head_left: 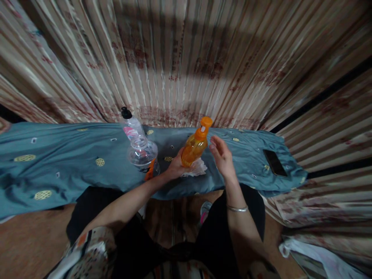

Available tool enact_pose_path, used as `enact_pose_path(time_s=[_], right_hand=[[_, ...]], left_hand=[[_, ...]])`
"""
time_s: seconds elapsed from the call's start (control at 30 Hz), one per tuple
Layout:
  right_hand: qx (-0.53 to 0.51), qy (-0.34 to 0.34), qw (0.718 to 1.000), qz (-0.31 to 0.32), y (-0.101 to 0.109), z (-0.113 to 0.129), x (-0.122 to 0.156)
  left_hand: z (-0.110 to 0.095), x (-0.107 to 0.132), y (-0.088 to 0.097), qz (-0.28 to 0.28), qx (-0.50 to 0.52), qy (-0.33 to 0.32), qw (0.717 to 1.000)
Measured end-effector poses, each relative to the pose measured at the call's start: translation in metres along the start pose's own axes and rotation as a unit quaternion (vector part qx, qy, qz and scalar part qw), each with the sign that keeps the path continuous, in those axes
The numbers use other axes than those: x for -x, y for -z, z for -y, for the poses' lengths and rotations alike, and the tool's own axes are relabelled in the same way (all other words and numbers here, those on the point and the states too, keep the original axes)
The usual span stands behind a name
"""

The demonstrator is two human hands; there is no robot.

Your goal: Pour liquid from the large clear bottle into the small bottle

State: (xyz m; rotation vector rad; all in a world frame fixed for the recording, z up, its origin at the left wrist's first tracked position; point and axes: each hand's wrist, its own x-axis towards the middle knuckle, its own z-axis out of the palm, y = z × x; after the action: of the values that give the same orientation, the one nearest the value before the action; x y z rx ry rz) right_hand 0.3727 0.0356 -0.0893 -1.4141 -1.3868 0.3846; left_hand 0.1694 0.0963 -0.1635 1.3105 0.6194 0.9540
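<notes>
My left hand (176,166) is wrapped round the lower part of an orange see-through pump bottle (195,149), which tilts to the right. Just right of the bottle, my right hand (222,157) is raised with its fingers stretched out, apart from it, and holds nothing. Below the bottle lies a crumpled white tissue or wipe (199,168). To the left of my left hand stands a clear plastic jug-like bottle (143,153) with an orange and black label. Behind that is a clear bottle with a black cap (133,126) and a pink and white label.
A blue-green cloth with pineapple prints (72,155) covers the long surface in front of me. A dark phone (274,162) lies on its right part. Patterned curtains (174,58) hang behind and at the right. A white plastic bag (314,252) is at the lower right.
</notes>
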Motion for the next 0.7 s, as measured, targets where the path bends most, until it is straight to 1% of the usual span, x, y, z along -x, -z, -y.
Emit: enact_pose_path(time_s=[0.03,0.1,0.13,0.2,0.23,0.33,0.4,0.5,0.6,0.7], right_hand=[[0.031,-0.033,0.999,-0.01,-0.005,-0.017,0.01],[0.1,-0.088,0.991,0.011,-0.019,-0.042,0.027],[0.125,-0.12,0.985,0.026,-0.026,-0.05,0.034],[0.152,-0.177,0.971,0.047,-0.039,-0.055,0.041],[0.139,-0.191,0.97,0.057,-0.044,-0.054,0.042],[0.076,-0.201,0.974,0.069,-0.051,-0.045,0.04],[0.042,-0.201,0.977,0.058,-0.048,-0.041,0.038],[-0.011,-0.218,0.976,0.012,-0.038,-0.04,0.039],[-0.077,-0.248,0.965,-0.043,-0.026,-0.041,0.041],[-0.171,-0.257,0.947,-0.094,-0.012,-0.035,0.036]], left_hand=[[-0.001,-0.001,0.0,0.0,-0.001,-0.002,1.0],[-0.004,-0.002,0.0,-0.002,-0.005,-0.005,1.0],[-0.006,-0.002,-0.001,-0.003,-0.009,-0.006,1.0],[-0.012,-0.002,-0.001,-0.011,-0.026,-0.006,1.0],[-0.015,-0.001,-0.001,-0.014,-0.035,-0.006,0.999],[-0.022,0.004,0.0,-0.008,-0.035,-0.009,0.999],[-0.025,0.01,0.003,0.0,-0.026,-0.013,1.0],[-0.023,0.018,0.009,-0.005,-0.039,-0.012,0.999],[-0.016,0.024,0.013,-0.011,-0.019,-0.01,1.0],[-0.008,0.026,0.013,0.003,0.035,-0.014,0.999]])
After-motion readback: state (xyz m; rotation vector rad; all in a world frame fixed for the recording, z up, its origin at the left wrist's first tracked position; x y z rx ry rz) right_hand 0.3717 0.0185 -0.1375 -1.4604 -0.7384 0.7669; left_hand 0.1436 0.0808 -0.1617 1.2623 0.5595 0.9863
